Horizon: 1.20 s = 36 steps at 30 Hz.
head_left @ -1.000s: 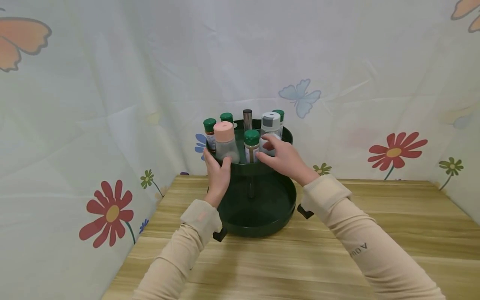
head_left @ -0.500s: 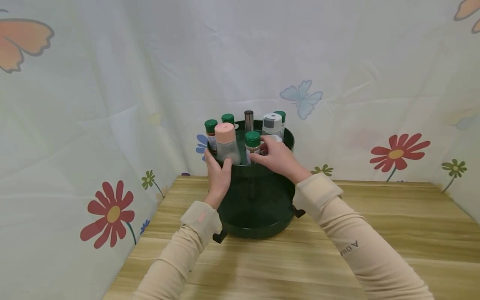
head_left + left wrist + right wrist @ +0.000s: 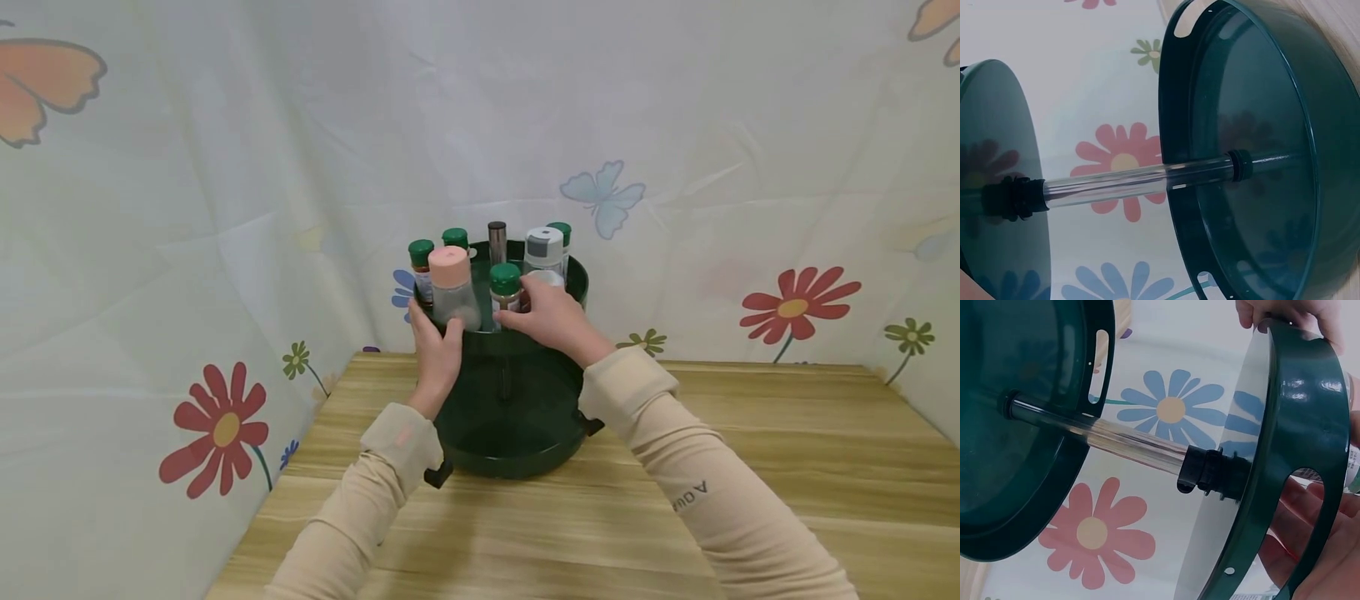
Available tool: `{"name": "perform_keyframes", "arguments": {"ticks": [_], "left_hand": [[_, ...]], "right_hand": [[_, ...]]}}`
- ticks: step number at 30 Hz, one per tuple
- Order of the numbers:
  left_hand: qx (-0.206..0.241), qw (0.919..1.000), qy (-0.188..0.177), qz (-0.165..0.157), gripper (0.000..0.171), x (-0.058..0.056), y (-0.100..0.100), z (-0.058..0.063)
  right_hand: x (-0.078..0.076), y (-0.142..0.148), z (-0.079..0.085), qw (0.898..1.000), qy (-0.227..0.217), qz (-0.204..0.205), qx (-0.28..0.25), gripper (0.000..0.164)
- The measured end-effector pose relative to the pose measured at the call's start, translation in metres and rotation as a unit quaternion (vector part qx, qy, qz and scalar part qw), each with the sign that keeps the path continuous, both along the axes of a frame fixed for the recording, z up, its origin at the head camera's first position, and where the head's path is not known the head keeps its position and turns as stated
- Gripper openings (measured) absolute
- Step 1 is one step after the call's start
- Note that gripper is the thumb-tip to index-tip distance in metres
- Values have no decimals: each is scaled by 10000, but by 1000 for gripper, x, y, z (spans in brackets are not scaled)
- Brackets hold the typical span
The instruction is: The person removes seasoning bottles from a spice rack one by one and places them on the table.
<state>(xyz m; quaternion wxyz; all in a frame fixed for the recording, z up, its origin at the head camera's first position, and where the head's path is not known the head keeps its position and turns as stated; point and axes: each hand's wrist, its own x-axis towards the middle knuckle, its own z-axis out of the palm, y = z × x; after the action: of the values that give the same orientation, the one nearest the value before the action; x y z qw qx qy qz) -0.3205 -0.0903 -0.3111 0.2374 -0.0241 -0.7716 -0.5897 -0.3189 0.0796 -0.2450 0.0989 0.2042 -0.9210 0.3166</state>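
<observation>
A green two-tier turntable rack stands on the table, its upper tray (image 3: 517, 343) carrying bottles and jars. My left hand (image 3: 437, 354) grips that tray's left front edge, thumb over the rim beside a pink-capped bottle (image 3: 450, 287). With thumb and fingers, my right hand (image 3: 558, 319) holds a green-capped spice jar (image 3: 506, 282) that stands upright inside the front rim. Seen from the right wrist, the right fingers (image 3: 1294, 515) reach behind the slotted rim, and the left hand (image 3: 1294, 312) clasps the tray's far edge. The jar's lower part is hidden.
Behind the held jar are a white-capped bottle (image 3: 544, 250), a dark-topped steel post (image 3: 497, 242) and more green-capped jars (image 3: 422, 258). Below, the lower tray (image 3: 510, 462) joins the upper by a clear tube (image 3: 1116, 187). Black feet (image 3: 438, 473) jut out. A flowered curtain (image 3: 675, 125) hangs behind.
My right hand has shifted slightly left, its thumb and fingers coming round the green-capped spice jar. The left hand keeps its grip on the tray edge.
</observation>
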Motion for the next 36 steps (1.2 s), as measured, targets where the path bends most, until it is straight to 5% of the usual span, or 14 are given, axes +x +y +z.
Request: {"name": "perform_keyframes", "arguments": {"ticks": [36], "left_hand": [[-95, 9999, -28, 69, 79, 3, 0, 0]], "right_hand": [[2, 8, -1, 9960, 11, 153, -875, 34]]}}
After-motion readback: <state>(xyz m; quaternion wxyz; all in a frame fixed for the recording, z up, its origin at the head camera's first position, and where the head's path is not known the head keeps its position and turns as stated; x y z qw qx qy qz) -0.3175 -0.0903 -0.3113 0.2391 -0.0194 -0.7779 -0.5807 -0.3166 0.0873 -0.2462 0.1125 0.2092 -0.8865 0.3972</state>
